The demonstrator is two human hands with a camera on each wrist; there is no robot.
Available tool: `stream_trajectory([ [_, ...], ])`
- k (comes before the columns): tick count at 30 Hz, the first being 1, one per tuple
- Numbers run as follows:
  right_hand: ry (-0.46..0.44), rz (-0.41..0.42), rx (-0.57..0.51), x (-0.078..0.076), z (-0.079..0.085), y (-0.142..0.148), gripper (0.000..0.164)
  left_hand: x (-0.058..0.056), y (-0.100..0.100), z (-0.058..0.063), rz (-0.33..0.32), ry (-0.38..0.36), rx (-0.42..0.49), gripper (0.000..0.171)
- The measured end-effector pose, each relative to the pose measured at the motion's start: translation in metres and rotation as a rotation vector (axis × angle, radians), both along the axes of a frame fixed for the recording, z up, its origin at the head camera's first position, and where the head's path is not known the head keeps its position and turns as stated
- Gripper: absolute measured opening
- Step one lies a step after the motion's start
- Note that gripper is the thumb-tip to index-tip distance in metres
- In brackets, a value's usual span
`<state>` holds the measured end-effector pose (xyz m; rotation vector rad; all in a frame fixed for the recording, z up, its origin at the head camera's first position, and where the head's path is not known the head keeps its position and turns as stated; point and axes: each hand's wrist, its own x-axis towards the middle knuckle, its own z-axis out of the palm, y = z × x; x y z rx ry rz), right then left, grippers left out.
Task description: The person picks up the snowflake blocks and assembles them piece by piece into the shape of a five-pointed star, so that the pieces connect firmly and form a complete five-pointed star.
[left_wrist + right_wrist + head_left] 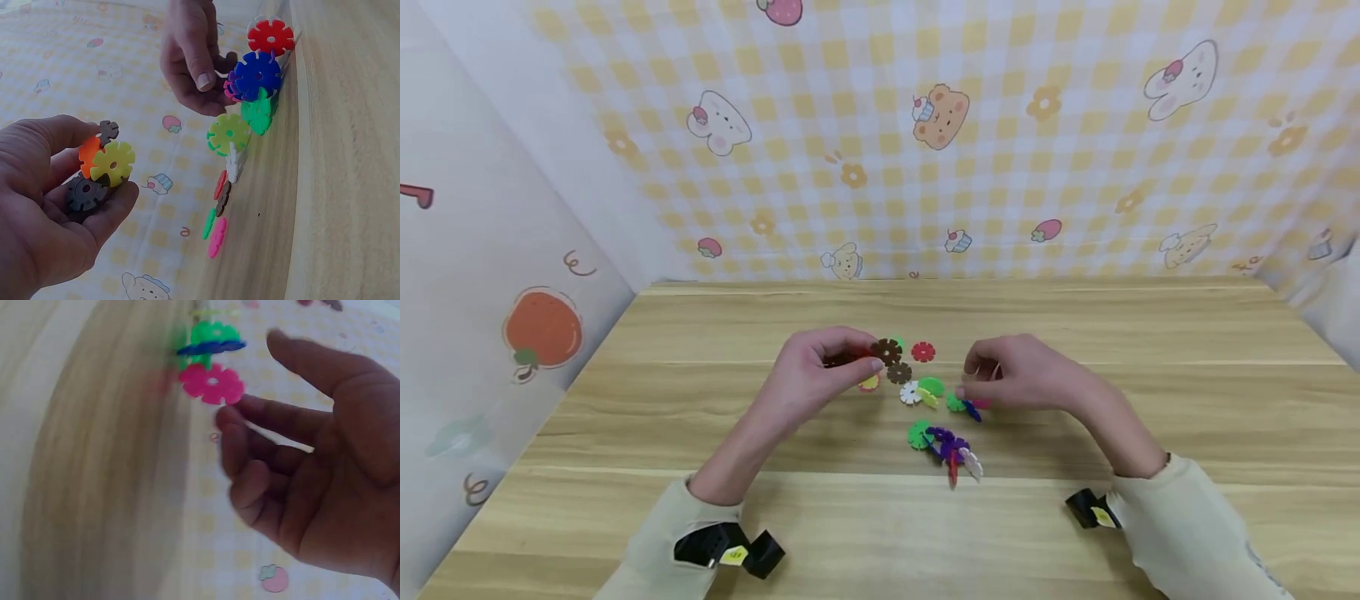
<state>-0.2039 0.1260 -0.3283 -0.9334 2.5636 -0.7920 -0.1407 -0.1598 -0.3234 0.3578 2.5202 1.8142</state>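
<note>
My left hand (808, 375) holds a small joined cluster of notched plastic snowflake discs between thumb and fingers, raised off the table. The left wrist view shows a yellow disc (114, 164), an orange disc (90, 156) and dark brown discs (86, 194) in it. My right hand (1026, 375) is beside another joined group, with a pink disc (212, 383), a blue disc (212, 347) and a green disc (215, 330). Its thumb stands apart from the group, while the index fingertip is at the pink disc's edge; whether it touches cannot be told.
Between the hands lie loose discs: a red disc (922, 352), a brown disc (899, 372), a white disc (910, 393) and green ones. Nearer me sits a joined purple cluster (955, 450) with green, red and white discs. A patterned cloth (880, 208) backs the wooden table (850, 533).
</note>
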Motion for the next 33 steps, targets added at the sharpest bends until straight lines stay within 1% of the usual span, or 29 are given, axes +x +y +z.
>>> stream_trajectory([
  [3,-0.071,-0.002,0.035,0.0,-0.006,0.0,0.032,0.001,0.0,-0.001,-0.006,-0.003,0.0,0.015],
  [5,-0.094,-0.001,0.042,0.0,-0.01,-0.001,0.034,0.001,0.0,-0.001,-0.009,-0.008,0.009,0.015],
  [8,-0.098,0.009,0.049,0.0,-0.012,-0.003,0.028,0.002,0.001,-0.001,-0.024,-0.013,0.038,0.015],
  [12,-0.119,0.01,0.063,-0.001,-0.01,-0.002,0.019,0.003,0.003,-0.001,-0.056,-0.024,0.071,0.017],
  [15,-0.133,0.009,0.076,-0.001,-0.007,-0.001,0.018,0.003,0.003,0.0,-0.054,-0.021,0.065,0.017],
  [18,-0.14,0.008,0.065,-0.002,-0.004,-0.001,0.023,0.004,0.003,0.0,-0.043,-0.014,0.051,0.016],
  [22,-0.154,-0.001,-0.022,-0.002,-0.004,-0.001,0.03,0.003,0.002,0.0,-0.034,-0.008,0.039,0.016],
  [27,-0.207,-0.026,-0.2,-0.002,-0.001,-0.001,0.022,0.003,0.003,-0.001,-0.033,0.003,0.043,0.016],
  [31,-0.281,-0.107,-0.298,-0.002,0.004,-0.004,0.02,0.002,0.005,0.001,-0.033,-0.002,0.034,0.017],
  [33,-0.333,-0.146,-0.361,-0.001,0.005,-0.006,0.022,0.002,0.005,0.001,-0.032,-0.007,0.031,0.016],
])
